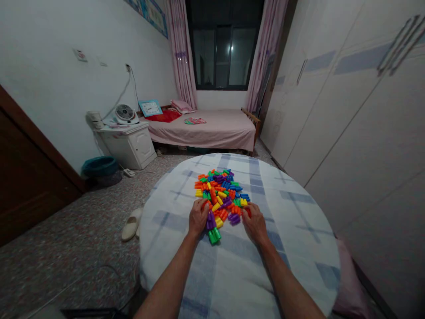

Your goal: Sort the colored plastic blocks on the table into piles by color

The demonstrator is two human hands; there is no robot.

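I see a heap of coloured blocks (222,193) on the cloth-covered worktop (295,239), just ahead of and between both hands, presumably so every piece stays reachable. The left hand (198,217) curls its fingers against an orange block (207,203), the right hand (255,222) against a red block (248,212); whether either pinches, I can't tell. Beyond, near the bed (212,128), a blue-framed board (151,108) carries markings too small to read.
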